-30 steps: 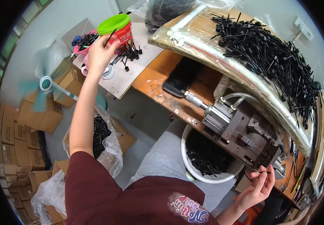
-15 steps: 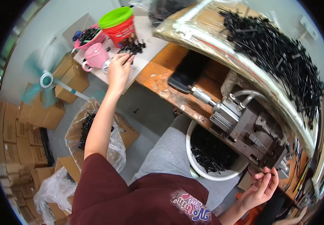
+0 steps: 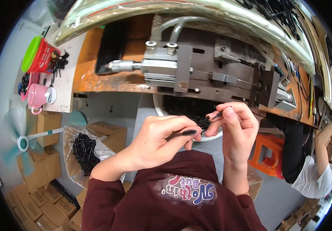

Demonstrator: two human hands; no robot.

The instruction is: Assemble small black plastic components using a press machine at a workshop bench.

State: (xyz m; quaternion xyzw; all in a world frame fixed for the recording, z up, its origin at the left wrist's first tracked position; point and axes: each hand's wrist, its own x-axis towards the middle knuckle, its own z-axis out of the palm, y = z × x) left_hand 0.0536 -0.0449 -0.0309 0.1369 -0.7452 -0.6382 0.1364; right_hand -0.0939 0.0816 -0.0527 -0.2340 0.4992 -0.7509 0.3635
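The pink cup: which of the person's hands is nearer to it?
Left. The left hand is to the right of the pink cup; the right hand is farther right, beyond the left hand.

Black pieces (image 3: 190, 132) half-hidden in hands (image 3: 156, 142), fan blades (image 3: 26, 164) blurred

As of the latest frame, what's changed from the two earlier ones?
The left hand came right, from the side table by the red bucket, and is now close to the right hand in front of the machine. The view swung too.

Unchanged: each hand holds thin black material; bucket and pink cup remain on the side table.
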